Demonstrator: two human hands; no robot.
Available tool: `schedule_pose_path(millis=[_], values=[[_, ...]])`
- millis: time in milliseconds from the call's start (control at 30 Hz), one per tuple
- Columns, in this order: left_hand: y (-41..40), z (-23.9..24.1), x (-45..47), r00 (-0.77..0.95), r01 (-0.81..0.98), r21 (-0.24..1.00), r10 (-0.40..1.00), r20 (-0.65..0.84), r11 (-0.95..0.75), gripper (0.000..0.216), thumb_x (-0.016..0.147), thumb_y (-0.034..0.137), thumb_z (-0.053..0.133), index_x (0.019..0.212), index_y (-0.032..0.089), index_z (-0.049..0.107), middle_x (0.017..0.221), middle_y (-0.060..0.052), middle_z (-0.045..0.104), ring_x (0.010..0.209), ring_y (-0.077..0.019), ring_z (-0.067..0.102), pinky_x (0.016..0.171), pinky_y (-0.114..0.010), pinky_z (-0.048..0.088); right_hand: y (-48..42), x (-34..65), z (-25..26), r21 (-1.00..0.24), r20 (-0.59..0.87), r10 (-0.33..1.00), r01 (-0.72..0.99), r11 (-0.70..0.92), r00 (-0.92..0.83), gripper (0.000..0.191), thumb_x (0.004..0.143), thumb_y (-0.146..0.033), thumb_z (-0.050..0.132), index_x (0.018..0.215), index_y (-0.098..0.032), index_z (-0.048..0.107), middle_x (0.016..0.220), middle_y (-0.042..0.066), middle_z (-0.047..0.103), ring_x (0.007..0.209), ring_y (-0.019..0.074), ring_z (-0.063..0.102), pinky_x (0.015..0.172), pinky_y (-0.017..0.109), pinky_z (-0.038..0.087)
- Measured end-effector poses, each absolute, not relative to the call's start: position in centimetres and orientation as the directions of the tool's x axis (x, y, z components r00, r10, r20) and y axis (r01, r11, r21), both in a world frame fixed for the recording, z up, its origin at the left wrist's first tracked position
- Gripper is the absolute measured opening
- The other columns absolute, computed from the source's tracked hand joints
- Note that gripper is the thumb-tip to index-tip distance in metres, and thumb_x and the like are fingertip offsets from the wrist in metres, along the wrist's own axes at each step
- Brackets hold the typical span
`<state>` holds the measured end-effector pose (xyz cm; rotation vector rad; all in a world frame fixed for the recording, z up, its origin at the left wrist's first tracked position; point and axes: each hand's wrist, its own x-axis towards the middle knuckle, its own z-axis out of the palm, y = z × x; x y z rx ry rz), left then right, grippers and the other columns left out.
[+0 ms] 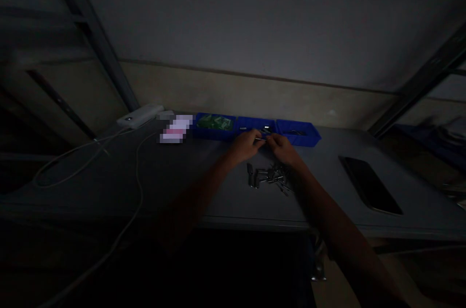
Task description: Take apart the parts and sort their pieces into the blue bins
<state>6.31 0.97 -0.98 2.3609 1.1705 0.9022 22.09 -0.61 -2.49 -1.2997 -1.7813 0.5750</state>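
Note:
My left hand [247, 145] and my right hand [283, 148] come together just in front of a row of blue bins. Between their closed fingertips is a thin, shiny metal piece [259, 139], gripped from both sides; its exact kind is too small and dark to make out. Behind my hands, the middle blue bin [251, 121] contains some small metal parts, partly hidden by my fingers. On the table nearer to me lies a loose pile of small metal parts [274, 178], just below my right hand and wrist.
A blue bin of green packets [215, 122] stands left, another blue bin [306, 141] right. A phone with a lit, blurred screen [176, 129] and a white box [140, 116] with cables lie left. A dark tablet-like slab [371, 185] rests right. The scene is dim.

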Motion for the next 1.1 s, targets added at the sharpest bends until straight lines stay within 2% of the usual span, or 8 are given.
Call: schedule_pose_path(millis=[200, 333, 667, 933, 1100], values=[[1.9, -0.3, 5.3, 0.405, 0.587, 0.675, 0.884, 0.234, -0.447, 0.038, 0.087, 0.036, 0.032, 0.074, 0.014, 0.060, 0.070, -0.005, 0.064, 0.066, -0.0153, 0.059, 0.062, -0.025, 0.042, -0.7, 22.2, -2.5, -0.760, 0.391, 0.918, 0.537, 0.366, -0.073, 0.033, 0.079, -0.049, 0.041, 0.067, -0.019, 0.045, 0.058, -0.002, 0.044, 0.056, 0.0118, 0.041, 0.054, 0.025, 0.032], [2.0, -0.3, 5.3, 0.398, 0.595, 0.682, 0.893, 0.211, -0.426, 0.040, 0.086, 0.038, 0.033, 0.068, 0.014, 0.059, 0.063, -0.003, 0.061, 0.061, -0.0142, 0.056, 0.058, -0.024, 0.039, -0.9, 22.0, -2.2, -0.757, 0.387, 0.917, 0.536, 0.373, -0.093, 0.033, 0.078, -0.049, 0.042, 0.066, -0.019, 0.045, 0.057, -0.003, 0.043, 0.056, 0.0115, 0.040, 0.054, 0.024, 0.031], [2.1, -0.5, 5.3, 0.381, 0.485, 0.791, 0.904, 0.193, -0.373, 0.027, 0.082, 0.029, 0.040, 0.068, 0.014, 0.056, 0.063, -0.001, 0.058, 0.060, -0.0120, 0.053, 0.055, -0.021, 0.037, -1.3, 21.7, -1.6, -0.786, 0.375, 0.924, 0.503, 0.361, -0.076, 0.038, 0.077, -0.053, 0.042, 0.061, -0.018, 0.045, 0.055, -0.003, 0.041, 0.053, 0.0105, 0.038, 0.051, 0.024, 0.028], [2.0, -0.3, 5.5, 0.337, 0.466, 0.805, 0.915, 0.223, -0.368, 0.024, 0.082, 0.028, 0.040, 0.069, 0.014, 0.054, 0.062, 0.000, 0.056, 0.060, -0.0118, 0.051, 0.056, -0.022, 0.037, -1.5, 21.8, -1.5, -0.819, 0.347, 0.932, 0.450, 0.356, -0.105, 0.026, 0.074, -0.041, 0.047, 0.065, -0.016, 0.051, 0.058, -0.002, 0.045, 0.056, 0.0110, 0.041, 0.053, 0.024, 0.031], [1.9, -0.2, 5.6, 0.317, 0.464, 0.815, 0.924, 0.214, -0.348, 0.023, 0.083, 0.028, 0.041, 0.071, 0.014, 0.055, 0.064, 0.000, 0.058, 0.061, -0.0120, 0.052, 0.056, -0.022, 0.037, -1.5, 21.7, -1.5, -0.795, 0.364, 0.926, 0.485, 0.365, -0.099, 0.021, 0.073, -0.035, 0.047, 0.064, -0.016, 0.052, 0.058, -0.002, 0.046, 0.056, 0.0112, 0.042, 0.054, 0.023, 0.031]])
